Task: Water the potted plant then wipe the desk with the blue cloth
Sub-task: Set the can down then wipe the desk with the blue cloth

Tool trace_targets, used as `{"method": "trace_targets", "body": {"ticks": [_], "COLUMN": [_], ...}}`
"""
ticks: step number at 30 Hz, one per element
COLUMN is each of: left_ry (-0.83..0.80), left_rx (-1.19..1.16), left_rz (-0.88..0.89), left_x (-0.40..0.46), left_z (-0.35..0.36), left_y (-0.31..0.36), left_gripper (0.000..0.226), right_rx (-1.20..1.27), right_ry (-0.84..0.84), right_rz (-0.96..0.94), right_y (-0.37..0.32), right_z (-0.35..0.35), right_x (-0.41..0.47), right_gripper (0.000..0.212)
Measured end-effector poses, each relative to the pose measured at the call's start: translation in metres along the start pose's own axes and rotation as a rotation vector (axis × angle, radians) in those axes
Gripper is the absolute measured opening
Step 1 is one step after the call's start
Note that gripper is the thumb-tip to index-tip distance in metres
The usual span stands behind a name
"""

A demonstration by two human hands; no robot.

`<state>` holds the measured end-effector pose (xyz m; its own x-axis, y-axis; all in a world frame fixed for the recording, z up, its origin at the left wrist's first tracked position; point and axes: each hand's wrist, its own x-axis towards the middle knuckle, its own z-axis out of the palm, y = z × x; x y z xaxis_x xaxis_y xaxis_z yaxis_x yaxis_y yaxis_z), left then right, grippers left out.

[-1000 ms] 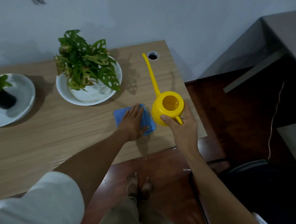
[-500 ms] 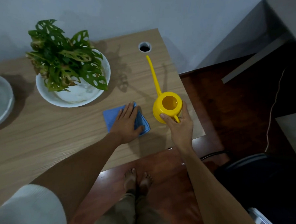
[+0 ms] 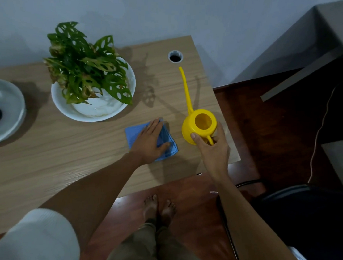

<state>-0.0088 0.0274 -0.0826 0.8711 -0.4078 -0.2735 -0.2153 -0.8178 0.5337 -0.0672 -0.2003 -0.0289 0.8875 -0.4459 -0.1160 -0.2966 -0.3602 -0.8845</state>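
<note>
A green holey-leafed plant (image 3: 84, 69) grows in a white bowl (image 3: 94, 114) at the back of the wooden desk (image 3: 46, 159). My left hand (image 3: 151, 142) lies flat, fingers together, on the folded blue cloth (image 3: 133, 132) in front of the bowl. To its right stands a yellow watering can (image 3: 198, 124) with a long thin spout pointing away toward the wall. My right hand (image 3: 213, 150) grips the can's handle at its near side. The can rests upright near the desk's right edge.
A second white bowl (image 3: 6, 109) with a dark pot sits at the left edge. A round cable hole (image 3: 175, 56) is at the desk's back right. A dark chair (image 3: 301, 212) stands to the right, a grey table (image 3: 320, 48) beyond it. My bare feet (image 3: 159, 208) are on the wooden floor.
Both hands stay where they were, left on the cloth, right on the can's handle. Only the view has shifted a little; the can's spout points slightly more to the left.
</note>
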Motion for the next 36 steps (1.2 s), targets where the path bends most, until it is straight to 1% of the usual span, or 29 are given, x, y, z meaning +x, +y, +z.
{"method": "trace_targets", "body": {"ticks": [2, 4, 5, 6, 7, 9, 10, 12, 14, 16, 18, 19, 21, 23, 26, 28, 30, 32, 34, 36], "left_ry": [0.07, 0.147, 0.179, 0.202, 0.217, 0.228, 0.226, 0.208, 0.18, 0.168, 0.159, 0.149, 0.134, 0.137, 0.188, 0.24, 0.278, 0.313, 0.342, 0.357], "left_rx": [-0.066, -0.05, -0.021, 0.011, 0.033, 0.056, 0.064, 0.06, 0.051, 0.059, 0.084, 0.099, 0.076, -0.025, -0.195, -0.352, -0.529, -0.713, -0.884, -1.003], "left_rz": [0.013, -0.018, -0.051, -0.087, -0.122, -0.167, -0.187, -0.246, -0.309, -0.334, -0.353, -0.364, -0.413, -0.462, -0.484, -0.504, -0.518, -0.51, -0.511, -0.517], "left_x": [-0.004, -0.009, -0.011, -0.014, -0.018, -0.023, -0.025, -0.026, -0.025, -0.023, -0.019, -0.016, -0.013, -0.013, -0.016, -0.021, -0.029, -0.04, -0.054, -0.07], "left_z": [-0.011, -0.02, -0.025, -0.029, -0.033, -0.037, -0.039, -0.041, -0.043, -0.043, -0.046, -0.046, -0.047, -0.049, -0.055, -0.059, -0.062, -0.067, -0.072, -0.078], "left_y": [-0.001, -0.004, -0.007, -0.011, -0.016, -0.025, -0.029, -0.034, -0.036, -0.037, -0.038, -0.036, -0.036, -0.037, -0.041, -0.044, -0.045, -0.046, -0.047, -0.047], "left_gripper": [0.077, 0.064, 0.06, 0.057, 0.055, 0.054, 0.054, 0.058, 0.061, 0.061, 0.057, 0.054, 0.046, 0.033, 0.013, 0.013, 0.021, 0.024, 0.017, 0.016], "right_rx": [-0.149, -0.224, -0.202, -0.178, -0.168, -0.186, -0.204, -0.341, -0.547, -0.688, -0.784, -0.828, -0.899, -0.888, -0.82, -0.67, -0.431, -0.252, -0.2, -0.212], "right_ry": [0.125, 0.234, 0.246, 0.223, 0.172, -0.011, -0.142, -0.396, -0.533, -0.606, -0.649, -0.641, -0.59, -0.558, -0.598, -0.585, -0.553, -0.574, -0.63, -0.672], "right_rz": [0.001, -0.058, -0.126, -0.211, -0.308, -0.439, -0.445, -0.397, -0.337, -0.295, -0.305, -0.317, -0.337, -0.299, -0.225, -0.154, -0.047, 0.003, -0.036, -0.095], "right_y": [-0.005, -0.013, -0.018, -0.026, -0.034, -0.049, -0.055, -0.06, -0.059, -0.059, -0.055, -0.052, -0.047, -0.044, -0.043, -0.041, -0.039, -0.038, -0.04, -0.046], "right_z": [0.0, 0.003, 0.007, 0.014, 0.022, 0.043, 0.054, 0.078, 0.1, 0.115, 0.127, 0.129, 0.133, 0.137, 0.142, 0.142, 0.138, 0.133, 0.127, 0.127], "right_x": [-0.006, -0.016, -0.02, -0.023, -0.025, -0.022, -0.018, -0.007, 0.007, 0.021, 0.031, 0.035, 0.041, 0.047, 0.056, 0.056, 0.051, 0.044, 0.036, 0.027], "right_gripper": [0.065, 0.065, 0.059, 0.049, 0.04, 0.027, 0.028, 0.041, 0.054, 0.064, 0.069, 0.069, 0.057, 0.042, 0.038, 0.032, 0.024, 0.02, 0.011, 0.008]}}
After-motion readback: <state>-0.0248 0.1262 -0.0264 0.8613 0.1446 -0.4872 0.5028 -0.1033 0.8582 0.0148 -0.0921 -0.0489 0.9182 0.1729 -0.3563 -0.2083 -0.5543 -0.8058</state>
